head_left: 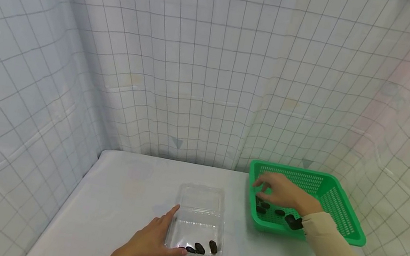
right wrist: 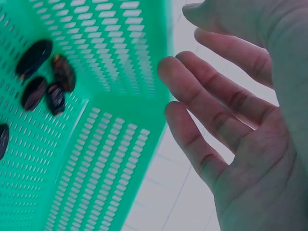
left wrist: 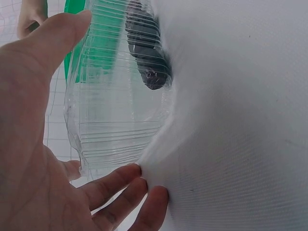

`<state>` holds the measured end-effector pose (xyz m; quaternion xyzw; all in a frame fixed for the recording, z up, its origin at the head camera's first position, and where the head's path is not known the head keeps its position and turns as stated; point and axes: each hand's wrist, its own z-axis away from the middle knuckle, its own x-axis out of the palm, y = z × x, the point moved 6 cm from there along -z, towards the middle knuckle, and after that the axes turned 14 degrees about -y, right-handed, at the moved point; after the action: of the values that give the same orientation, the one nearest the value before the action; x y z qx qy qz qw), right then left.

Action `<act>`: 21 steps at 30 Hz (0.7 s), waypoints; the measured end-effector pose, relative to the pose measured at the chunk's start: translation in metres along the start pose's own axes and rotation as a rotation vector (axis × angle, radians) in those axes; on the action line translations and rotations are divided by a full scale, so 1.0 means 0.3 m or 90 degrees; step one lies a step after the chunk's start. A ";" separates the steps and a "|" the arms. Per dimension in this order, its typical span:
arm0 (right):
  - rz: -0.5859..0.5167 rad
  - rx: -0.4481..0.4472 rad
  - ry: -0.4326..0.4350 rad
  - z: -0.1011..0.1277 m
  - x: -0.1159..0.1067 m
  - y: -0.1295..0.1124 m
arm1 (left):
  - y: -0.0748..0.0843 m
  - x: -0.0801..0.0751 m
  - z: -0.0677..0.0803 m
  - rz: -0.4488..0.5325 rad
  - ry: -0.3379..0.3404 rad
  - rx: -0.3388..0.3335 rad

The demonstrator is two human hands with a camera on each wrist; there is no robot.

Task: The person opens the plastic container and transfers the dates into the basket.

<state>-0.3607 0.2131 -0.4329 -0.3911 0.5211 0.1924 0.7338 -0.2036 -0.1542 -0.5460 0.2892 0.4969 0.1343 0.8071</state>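
Left hand (head_left: 148,244) spread, steadying clear container (head_left: 199,221) on table (head_left: 118,190); right hand (head_left: 279,191) spread, empty, over dark pieces (head_left: 280,212) in green basket (head_left: 341,208); a loose pinch could drop one short of container

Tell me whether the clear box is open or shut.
Open. The clear box has its lid folded back flat behind it, and three dark pieces lie in the uncovered tray.

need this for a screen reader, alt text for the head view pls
A person's left hand rests against a clear plastic container holding three dark pieces, while the right hand reaches into a green basket holding more, on a white table.
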 end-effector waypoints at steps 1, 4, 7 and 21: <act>0.002 -0.006 0.004 -0.003 -0.003 -0.015 | -0.001 0.001 -0.001 0.000 -0.001 0.000; 0.011 -0.019 0.009 -0.015 -0.006 -0.065 | -0.003 0.003 -0.004 -0.001 -0.003 0.005; 0.018 -0.025 0.001 -0.028 0.002 -0.118 | -0.004 0.006 -0.006 -0.001 -0.003 0.011; 0.060 -0.100 -0.124 -0.132 0.136 -0.343 | 0.003 0.000 -0.009 -0.002 -0.006 -0.002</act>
<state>-0.2984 0.1136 -0.4378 -0.4022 0.4487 0.3039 0.7379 -0.2058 -0.1528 -0.5464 0.2882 0.4935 0.1327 0.8098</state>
